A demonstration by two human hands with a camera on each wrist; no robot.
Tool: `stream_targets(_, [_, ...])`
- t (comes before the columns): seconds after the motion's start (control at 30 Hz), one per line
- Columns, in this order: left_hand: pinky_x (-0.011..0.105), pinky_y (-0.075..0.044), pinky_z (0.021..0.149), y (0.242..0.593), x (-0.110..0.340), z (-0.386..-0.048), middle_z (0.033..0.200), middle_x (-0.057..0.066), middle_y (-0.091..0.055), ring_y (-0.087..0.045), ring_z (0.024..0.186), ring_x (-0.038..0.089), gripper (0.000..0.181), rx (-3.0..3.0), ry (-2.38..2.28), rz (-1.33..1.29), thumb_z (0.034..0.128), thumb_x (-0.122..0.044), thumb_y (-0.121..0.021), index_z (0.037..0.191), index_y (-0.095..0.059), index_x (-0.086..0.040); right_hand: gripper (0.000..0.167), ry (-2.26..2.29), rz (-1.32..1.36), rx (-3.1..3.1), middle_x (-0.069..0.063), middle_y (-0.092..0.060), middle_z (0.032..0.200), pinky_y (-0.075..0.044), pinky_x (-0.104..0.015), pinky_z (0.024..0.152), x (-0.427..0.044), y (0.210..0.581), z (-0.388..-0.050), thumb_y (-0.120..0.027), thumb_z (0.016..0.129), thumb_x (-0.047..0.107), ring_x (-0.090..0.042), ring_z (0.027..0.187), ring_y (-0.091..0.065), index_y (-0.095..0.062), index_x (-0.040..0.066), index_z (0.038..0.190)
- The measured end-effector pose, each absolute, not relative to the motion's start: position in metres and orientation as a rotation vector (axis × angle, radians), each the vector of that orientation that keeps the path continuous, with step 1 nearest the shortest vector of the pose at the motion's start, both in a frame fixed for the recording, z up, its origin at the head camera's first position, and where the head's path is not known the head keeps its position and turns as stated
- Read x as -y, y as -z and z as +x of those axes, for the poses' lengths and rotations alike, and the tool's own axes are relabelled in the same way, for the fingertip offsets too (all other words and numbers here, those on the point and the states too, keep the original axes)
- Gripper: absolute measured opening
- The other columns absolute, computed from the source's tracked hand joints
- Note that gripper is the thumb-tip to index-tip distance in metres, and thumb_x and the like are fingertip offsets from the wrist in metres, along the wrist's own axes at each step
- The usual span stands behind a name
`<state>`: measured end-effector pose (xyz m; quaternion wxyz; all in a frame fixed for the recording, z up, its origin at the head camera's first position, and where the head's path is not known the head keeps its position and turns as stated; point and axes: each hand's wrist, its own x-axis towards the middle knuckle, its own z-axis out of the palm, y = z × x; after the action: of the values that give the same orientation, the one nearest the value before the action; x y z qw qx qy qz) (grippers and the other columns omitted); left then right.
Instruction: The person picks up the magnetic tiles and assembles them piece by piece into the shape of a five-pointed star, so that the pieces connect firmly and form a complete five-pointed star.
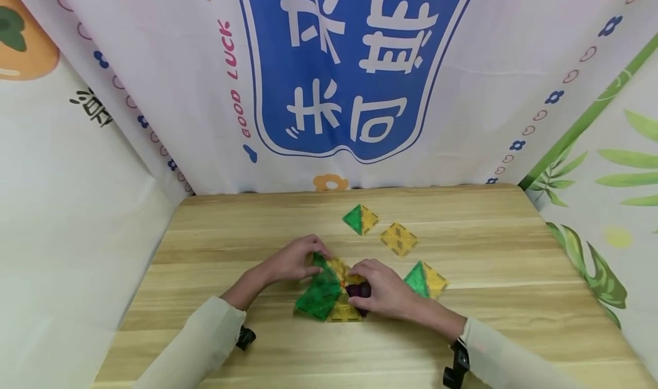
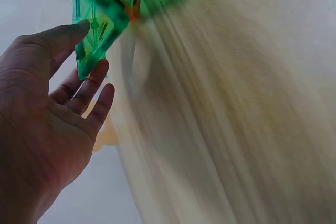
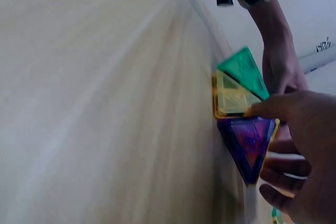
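Note:
Translucent triangular magnetic tiles are joined in a raised cluster on the table. My left hand (image 1: 295, 260) pinches a green triangular tile (image 2: 92, 35) on the cluster's left side, thumb on one face and fingertips behind. On the other side, my right hand (image 1: 385, 292) holds a dark purple triangular tile (image 3: 249, 142), its thumb near the purple and yellow edge. A yellow tile (image 1: 344, 310) faces the front, between the purple tile and another green tile (image 1: 315, 302). Fingers cover part of the cluster's back and right side.
Behind the cluster lie a green-and-yellow tile pair (image 1: 361, 220) and a yellow tile square (image 1: 398, 239). Another green-and-yellow pair (image 1: 425, 279) sits beyond my right forearm. The wooden table (image 1: 226, 223) ends at a printed cloth (image 1: 462, 120) at the back.

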<state>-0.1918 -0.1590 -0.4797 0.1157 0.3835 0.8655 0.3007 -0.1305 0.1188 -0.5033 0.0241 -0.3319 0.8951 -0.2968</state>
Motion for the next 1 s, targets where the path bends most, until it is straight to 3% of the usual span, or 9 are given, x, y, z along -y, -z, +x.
stream_targets(0.2, [0.04, -0.056, 0.095, 0.48, 0.164, -0.183, 0.114, 0.004, -0.065, -0.063, 0.105, 0.018, 0.024, -2.534, -0.91, 1.055, 0.095, -0.011, -0.081, 0.119, -0.076, -0.009, 0.042, 0.907, -1.197, -2.625, -0.004, -0.07, 0.132, -0.055, -0.044, 0.102, -0.136, 0.501, -0.149, -0.082, 0.094, 0.028, -0.023, 0.124, -0.062, -0.07, 0.01, 0.131])
stream_targets(0.53, [0.036, -0.056, 0.089, 0.484, 0.165, -0.172, 0.114, 0.002, -0.064, -0.06, 0.102, 0.014, 0.025, -2.497, -0.921, 1.059, 0.0971, -0.014, -0.079, 0.121, -0.074, -0.012, 0.041, 0.866, -1.27, -2.523, -0.002, -0.067, 0.139, -0.052, -0.048, 0.107, -0.158, 0.499, -0.164, -0.078, 0.098, 0.027, -0.023, 0.13, -0.061, -0.069, 0.014, 0.136])
stream_targets(0.77, [0.034, -0.055, 0.09, 0.483, 0.162, -0.174, 0.112, -0.001, -0.064, -0.059, 0.1, 0.013, 0.023, -2.464, -0.928, 1.027, 0.098, -0.02, -0.079, 0.12, -0.075, -0.015, 0.04, 0.912, -1.317, -2.481, -0.003, -0.068, 0.137, -0.052, -0.051, 0.106, -0.16, 0.501, -0.169, -0.078, 0.098, 0.026, -0.025, 0.128, -0.063, -0.07, 0.011, 0.134])
stream_targets(1.0, [0.044, -0.058, 0.097, 0.482, 0.156, -0.193, 0.12, 0.01, -0.071, -0.068, 0.111, 0.025, 0.028, -2.433, -1.081, 0.965, 0.1041, -0.02, -0.071, 0.127, -0.071, -0.003, 0.036, 1.059, -1.09, -2.599, -0.009, -0.073, 0.125, -0.058, -0.045, 0.097, -0.162, 0.5, -0.194, -0.079, 0.098, 0.022, -0.025, 0.114, -0.068, -0.072, 0.004, 0.128])
